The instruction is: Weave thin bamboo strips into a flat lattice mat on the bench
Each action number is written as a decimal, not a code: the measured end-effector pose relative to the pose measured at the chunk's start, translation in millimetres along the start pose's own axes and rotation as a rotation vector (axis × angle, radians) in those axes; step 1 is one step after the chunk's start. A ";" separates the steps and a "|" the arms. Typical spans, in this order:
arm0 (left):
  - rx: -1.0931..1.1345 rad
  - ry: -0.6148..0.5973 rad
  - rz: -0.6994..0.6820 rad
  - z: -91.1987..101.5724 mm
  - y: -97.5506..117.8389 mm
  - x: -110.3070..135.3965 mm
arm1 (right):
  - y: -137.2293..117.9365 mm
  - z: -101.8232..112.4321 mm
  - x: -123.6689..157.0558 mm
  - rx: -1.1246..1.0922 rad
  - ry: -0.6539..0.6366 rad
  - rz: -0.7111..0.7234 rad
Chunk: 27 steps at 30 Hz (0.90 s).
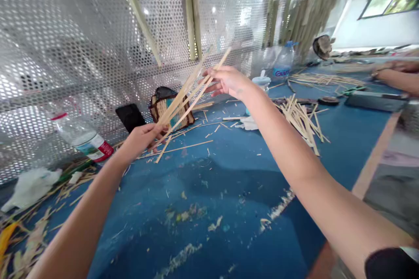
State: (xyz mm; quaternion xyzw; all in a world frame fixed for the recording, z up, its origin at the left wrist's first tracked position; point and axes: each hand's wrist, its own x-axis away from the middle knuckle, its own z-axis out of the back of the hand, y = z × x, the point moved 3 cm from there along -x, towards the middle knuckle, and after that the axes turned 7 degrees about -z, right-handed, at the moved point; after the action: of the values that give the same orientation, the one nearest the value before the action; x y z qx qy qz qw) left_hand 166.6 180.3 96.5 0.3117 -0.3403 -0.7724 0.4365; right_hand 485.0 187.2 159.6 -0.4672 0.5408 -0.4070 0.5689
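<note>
Both my arms reach out over a blue table (229,174). My left hand (141,138) is closed around the lower ends of a bundle of thin bamboo strips (186,96) that slants up to the right. My right hand (225,80) pinches the upper part of the same strips, with some fingers spread. A small woven basket (160,104) stands on the table just behind the bundle.
A perforated metal screen (81,52) runs along the far side. A plastic bottle (81,137) lies at the left, a black phone (130,117) leans by the basket, and another bottle (283,66) stands behind. A pile of cut strips (301,120) lies right. Another person's arm (396,79) rests far right.
</note>
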 end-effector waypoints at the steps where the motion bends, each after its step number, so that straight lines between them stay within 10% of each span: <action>1: -0.070 0.005 -0.025 8.7 -0.2 1.0 | 6.6 4.6 -3.5 -0.010 0.010 -0.029; 8: -0.264 -0.199 0.062 51.6 -20.0 10.8 | 26.0 15.8 -8.8 -0.015 0.094 -0.119; 18: -0.270 -0.280 -0.041 52.6 -6.4 12.8 | 25.5 7.5 -1.1 0.029 0.085 -0.091; 27: -0.369 -0.335 0.087 73.0 -48.9 8.4 | 32.7 20.3 -5.0 0.075 0.243 -0.136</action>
State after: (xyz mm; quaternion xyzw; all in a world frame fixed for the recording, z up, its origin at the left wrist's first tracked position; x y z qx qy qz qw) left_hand 83.6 210.3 97.9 0.0793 -0.2741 -0.8429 0.4562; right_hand 503.4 201.5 128.6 -0.4283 0.5572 -0.5181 0.4874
